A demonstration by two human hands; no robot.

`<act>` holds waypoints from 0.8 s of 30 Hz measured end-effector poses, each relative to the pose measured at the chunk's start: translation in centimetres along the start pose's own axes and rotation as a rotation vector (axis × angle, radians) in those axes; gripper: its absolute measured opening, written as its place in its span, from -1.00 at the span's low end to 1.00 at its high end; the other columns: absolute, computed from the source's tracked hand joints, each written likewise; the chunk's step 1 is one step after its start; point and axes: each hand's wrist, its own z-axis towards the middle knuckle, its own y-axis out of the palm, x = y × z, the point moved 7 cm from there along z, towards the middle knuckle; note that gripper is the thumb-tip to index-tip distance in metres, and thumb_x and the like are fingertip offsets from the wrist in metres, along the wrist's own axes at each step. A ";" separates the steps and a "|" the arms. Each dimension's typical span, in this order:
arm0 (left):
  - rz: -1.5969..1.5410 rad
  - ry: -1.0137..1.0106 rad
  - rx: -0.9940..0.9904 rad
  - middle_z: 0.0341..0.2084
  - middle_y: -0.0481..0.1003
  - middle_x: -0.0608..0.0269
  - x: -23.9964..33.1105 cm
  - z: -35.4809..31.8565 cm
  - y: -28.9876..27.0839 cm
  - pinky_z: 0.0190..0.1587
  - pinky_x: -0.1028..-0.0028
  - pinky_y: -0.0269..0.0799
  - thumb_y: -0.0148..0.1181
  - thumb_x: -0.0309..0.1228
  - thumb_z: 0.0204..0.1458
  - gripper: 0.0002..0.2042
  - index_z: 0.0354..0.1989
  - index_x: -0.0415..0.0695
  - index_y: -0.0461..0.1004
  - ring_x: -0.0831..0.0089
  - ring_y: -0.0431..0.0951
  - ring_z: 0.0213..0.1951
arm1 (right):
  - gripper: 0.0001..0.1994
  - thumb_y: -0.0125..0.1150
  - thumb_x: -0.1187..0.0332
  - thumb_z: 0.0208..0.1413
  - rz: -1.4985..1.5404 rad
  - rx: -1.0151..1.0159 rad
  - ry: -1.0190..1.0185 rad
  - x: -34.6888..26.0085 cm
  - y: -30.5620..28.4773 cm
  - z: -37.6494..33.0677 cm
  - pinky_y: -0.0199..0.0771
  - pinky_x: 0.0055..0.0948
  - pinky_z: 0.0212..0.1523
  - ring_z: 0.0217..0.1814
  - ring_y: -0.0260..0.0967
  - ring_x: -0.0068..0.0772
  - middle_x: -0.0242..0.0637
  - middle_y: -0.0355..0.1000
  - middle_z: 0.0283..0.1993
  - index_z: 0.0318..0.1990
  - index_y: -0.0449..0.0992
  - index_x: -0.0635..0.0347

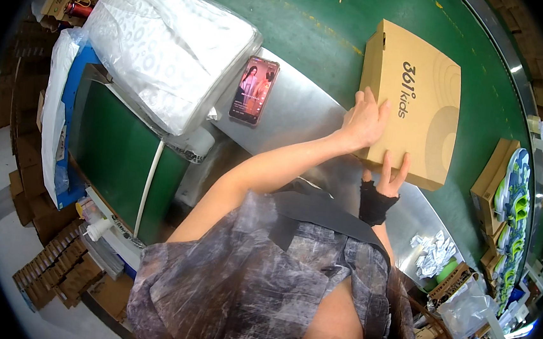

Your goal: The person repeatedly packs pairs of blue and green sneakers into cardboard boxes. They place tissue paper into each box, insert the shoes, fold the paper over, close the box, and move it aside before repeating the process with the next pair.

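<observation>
A closed brown cardboard shoe box (420,105) with dark lettering lies over the green work surface, a little right of the middle. My left hand (365,118) grips its left side, with the fingers bent at the lid's edge. At the near end is my right hand (385,183), in a black fingerless wrist wrap (376,203). Two of its fingers lie spread on the lid, and the thumb is at the box's near side. What is inside the box is hidden.
A phone (254,91) rests on the metal ledge (289,104), beside a big plastic-wrapped white stack (173,47). Crumpled paper (434,254) sits at the ledge's right end. Colourful shoes (515,189) stand by open cartons (490,187) on the right.
</observation>
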 end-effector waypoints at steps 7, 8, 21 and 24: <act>-0.020 0.073 0.035 -0.14 0.18 -0.23 -2.7 -2.6 0.1 -0.14 0.17 0.29 -0.22 -0.19 0.07 -0.42 0.08 -0.49 -0.07 -0.08 0.35 -0.17 | -0.39 0.31 0.63 -0.33 0.271 0.233 -0.062 0.4 2.8 -2.9 0.42 -0.35 -0.09 0.08 0.21 -0.01 -0.09 -0.15 0.22 -0.02 0.31 -0.04; -0.046 0.060 0.086 -0.14 0.21 -0.20 -2.8 -2.3 0.0 -0.13 0.20 0.30 -0.13 -0.19 0.04 -0.44 0.05 -0.47 0.01 -0.02 0.37 -0.17 | -0.39 0.31 0.62 -0.33 0.250 0.209 -0.044 0.4 2.8 -2.9 0.43 -0.35 -0.11 0.05 0.23 -0.01 -0.08 -0.14 0.23 -0.02 0.31 -0.04; -0.749 -0.141 -0.350 0.05 0.18 -0.07 -3.7 5.3 1.6 0.12 0.37 0.08 0.19 0.01 -0.31 -0.08 0.16 -0.28 -0.11 0.21 0.19 0.10 | -0.54 0.23 0.51 -0.17 0.209 0.082 -0.063 1.9 -0.6 0.8 0.43 -0.48 -0.30 -0.15 0.37 -0.31 -0.12 0.07 0.16 -0.01 0.35 0.05; -0.702 -0.161 -0.246 0.02 0.21 -0.05 -5.8 5.8 2.5 0.08 0.39 0.14 0.18 -0.03 -0.28 -0.12 0.15 -0.29 -0.09 0.23 0.24 0.05 | -0.62 0.08 0.50 -0.04 0.232 0.201 0.063 2.4 -4.1 0.3 0.30 -0.55 -0.32 -0.28 0.26 -0.47 -0.15 0.23 0.02 0.00 0.30 0.22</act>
